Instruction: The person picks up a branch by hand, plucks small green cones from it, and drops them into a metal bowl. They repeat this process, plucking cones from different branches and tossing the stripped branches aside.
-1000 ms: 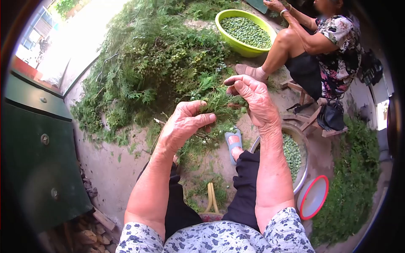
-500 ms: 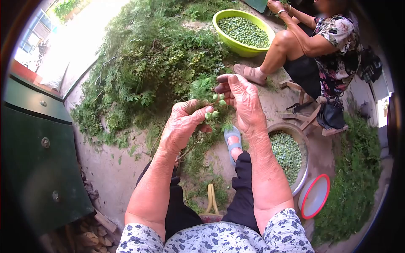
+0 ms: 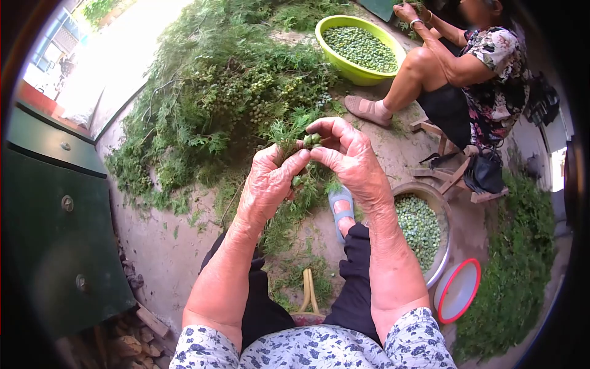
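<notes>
My left hand [image 3: 263,184] is closed around a leafy evergreen sprig [image 3: 284,133], whose feathery tips stick up above the fingers. Green foliage also shows below that hand. Against it, my right hand [image 3: 356,166] pinches a small cluster of green cones [image 3: 313,141] between thumb and fingertips. The two thumbs nearly meet. Beneath my right forearm stands a metal basin [image 3: 444,212] holding many loose green cones [image 3: 418,230].
Cut evergreen branches [image 3: 209,104] are heaped ahead. A yellow-green tub [image 3: 362,77] of cones stands beyond. At the right, another person [image 3: 455,67] sits on a wooden stool [image 3: 452,175], handling greenery. A red-rimmed bowl [image 3: 458,292] leans near loose foliage [image 3: 510,270]. Green panels [image 3: 61,234] stand left.
My right hand has gone from open fingers beside the sprig to a pinch on the cone cluster, its thumb coming toward my left thumb. The view has shifted slightly.
</notes>
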A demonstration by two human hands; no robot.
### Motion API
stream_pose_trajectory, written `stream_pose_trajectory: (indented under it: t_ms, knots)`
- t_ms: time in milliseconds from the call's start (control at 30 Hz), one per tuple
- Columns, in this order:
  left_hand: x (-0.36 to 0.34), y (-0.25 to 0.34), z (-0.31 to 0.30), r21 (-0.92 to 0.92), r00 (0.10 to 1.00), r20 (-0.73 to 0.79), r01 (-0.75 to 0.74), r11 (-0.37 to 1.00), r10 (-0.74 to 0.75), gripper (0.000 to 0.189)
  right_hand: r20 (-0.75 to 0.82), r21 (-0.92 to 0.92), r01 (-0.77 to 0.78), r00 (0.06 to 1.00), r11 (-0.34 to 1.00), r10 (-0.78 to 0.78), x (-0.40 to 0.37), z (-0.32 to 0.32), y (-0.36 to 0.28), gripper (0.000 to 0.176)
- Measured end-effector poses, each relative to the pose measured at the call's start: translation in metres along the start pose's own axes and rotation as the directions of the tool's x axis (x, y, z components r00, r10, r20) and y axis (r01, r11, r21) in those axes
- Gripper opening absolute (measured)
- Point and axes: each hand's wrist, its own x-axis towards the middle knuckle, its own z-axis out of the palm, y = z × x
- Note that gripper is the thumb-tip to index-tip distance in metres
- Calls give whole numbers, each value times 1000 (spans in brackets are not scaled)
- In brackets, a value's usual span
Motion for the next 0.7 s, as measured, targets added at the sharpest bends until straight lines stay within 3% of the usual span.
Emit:
stream_pose_trajectory:
  t_ms: [100,200,400,467,500,567,600,667,700]
  knots:
    - [0,1,-3,83,1000,4,-3,997,3,18,18,67,-6,1000,998,5,-2,-3,-7,29]
    - [2,2,-4,166,992,51,-118,979,111,16,126,218,-138,986,966,112,-4,-4,-12,30]
    - [1,7,-5,261,991,42,-131,956,124,16,117,-23,9,993,1000,-6,-2,0,-5,28]
    - [-1,10,-2,119,1000,-19,-3,993,6,17,35,85,-125,992,989,122,-4,4,-10,24]
    - [-1,12,-3,119,1000,-19,-4,993,6,17,36,85,-124,992,989,122,-4,7,-10,24]
    - [-1,13,-3,-80,993,-37,107,991,-110,14,-25,277,-149,986,949,162,-5,11,-7,18]
    - [-1,13,-3,-80,993,-38,106,991,-110,14,-24,277,-149,987,949,162,-5,11,-4,18]
    - [1,12,-3,-208,992,-34,115,971,-125,12,-16,530,-172,977,830,213,-2,12,3,13]
    - [1,13,0,-241,989,-60,119,963,-137,11,-15,530,-173,977,830,213,-2,13,5,13]
